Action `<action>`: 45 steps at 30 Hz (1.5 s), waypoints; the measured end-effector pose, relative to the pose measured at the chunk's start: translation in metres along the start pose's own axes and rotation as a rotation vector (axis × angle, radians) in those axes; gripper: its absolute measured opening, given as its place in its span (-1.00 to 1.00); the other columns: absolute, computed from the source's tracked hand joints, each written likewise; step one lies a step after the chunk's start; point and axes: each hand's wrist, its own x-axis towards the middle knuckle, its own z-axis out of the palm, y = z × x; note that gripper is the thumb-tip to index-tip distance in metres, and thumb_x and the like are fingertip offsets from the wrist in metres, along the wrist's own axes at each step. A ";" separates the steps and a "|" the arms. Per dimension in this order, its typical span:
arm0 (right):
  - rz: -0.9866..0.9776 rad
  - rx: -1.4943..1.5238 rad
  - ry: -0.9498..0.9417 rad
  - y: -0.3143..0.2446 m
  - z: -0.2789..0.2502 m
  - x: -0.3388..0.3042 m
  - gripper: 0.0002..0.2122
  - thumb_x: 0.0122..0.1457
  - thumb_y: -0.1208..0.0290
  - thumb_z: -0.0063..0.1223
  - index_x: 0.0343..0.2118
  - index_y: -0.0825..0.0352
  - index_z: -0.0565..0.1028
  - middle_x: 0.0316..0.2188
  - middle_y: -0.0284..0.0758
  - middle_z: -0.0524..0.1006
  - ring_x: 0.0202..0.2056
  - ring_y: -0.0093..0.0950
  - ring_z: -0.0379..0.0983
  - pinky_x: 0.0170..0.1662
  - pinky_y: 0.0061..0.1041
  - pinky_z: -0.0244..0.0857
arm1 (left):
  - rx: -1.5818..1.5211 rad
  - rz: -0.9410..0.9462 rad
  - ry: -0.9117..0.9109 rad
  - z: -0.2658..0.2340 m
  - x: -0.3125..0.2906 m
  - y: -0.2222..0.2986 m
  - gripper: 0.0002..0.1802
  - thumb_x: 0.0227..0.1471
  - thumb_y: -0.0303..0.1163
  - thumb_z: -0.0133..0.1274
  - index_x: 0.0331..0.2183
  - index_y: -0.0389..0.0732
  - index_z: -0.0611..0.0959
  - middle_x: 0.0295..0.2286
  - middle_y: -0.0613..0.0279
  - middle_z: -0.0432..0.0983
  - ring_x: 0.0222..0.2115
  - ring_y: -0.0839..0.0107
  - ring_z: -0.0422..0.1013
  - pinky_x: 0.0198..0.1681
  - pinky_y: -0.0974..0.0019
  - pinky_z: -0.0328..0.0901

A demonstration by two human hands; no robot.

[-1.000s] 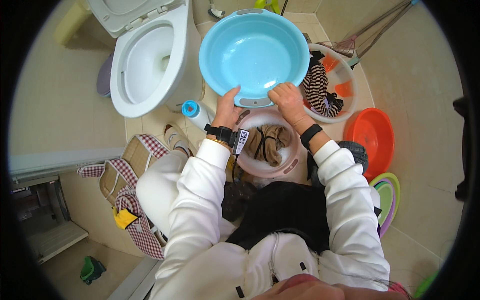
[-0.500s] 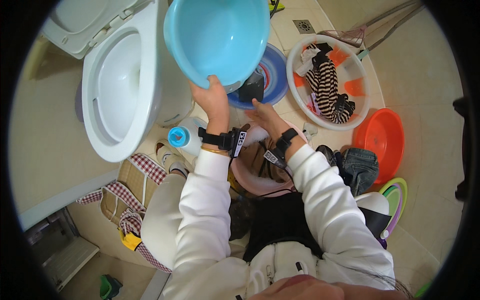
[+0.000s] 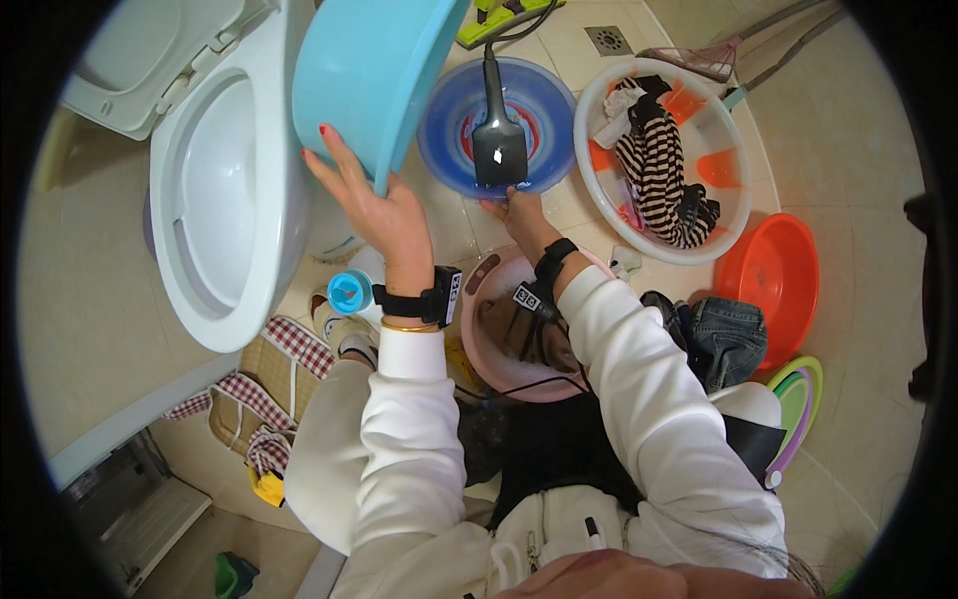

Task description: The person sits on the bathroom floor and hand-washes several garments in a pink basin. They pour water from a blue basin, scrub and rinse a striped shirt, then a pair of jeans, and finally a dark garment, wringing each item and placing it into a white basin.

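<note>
My left hand [image 3: 374,205] grips the rim of a light blue plastic basin [image 3: 374,70], held tilted over the open white toilet bowl [image 3: 215,200]. My right hand [image 3: 514,210] rests at the near rim of a darker blue basin [image 3: 499,125] on the floor; its fingers are partly hidden. A black brush-like tool [image 3: 497,140] lies in that basin. Under my right wrist sits a pink basin [image 3: 489,290] with dark items inside.
A white basin [image 3: 611,175] with striped and dark laundry stands at the right, then an orange basin [image 3: 773,275], jeans [image 3: 723,339] and stacked coloured basins [image 3: 798,404]. A blue-capped bottle [image 3: 349,293], a checked cloth bag [image 3: 269,389] and a floor drain [image 3: 609,40] are nearby.
The light blue basin has swung left and tilted up over the toilet, now held by my left hand alone. My right hand let go and dropped to the darker blue basin.
</note>
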 end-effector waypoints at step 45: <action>-0.381 -1.975 -0.667 -0.050 -0.059 -0.067 -0.74 0.11 0.25 0.09 -0.23 0.29 0.57 -0.34 -0.09 0.57 -0.27 -0.18 0.49 -0.18 -0.30 0.33 | -0.382 -0.709 -0.069 -0.016 -0.131 -0.066 -0.02 -0.16 -0.77 -0.18 0.28 -0.17 -0.14 0.22 -0.17 -0.20 0.22 -0.07 -0.11 0.26 0.09 -0.18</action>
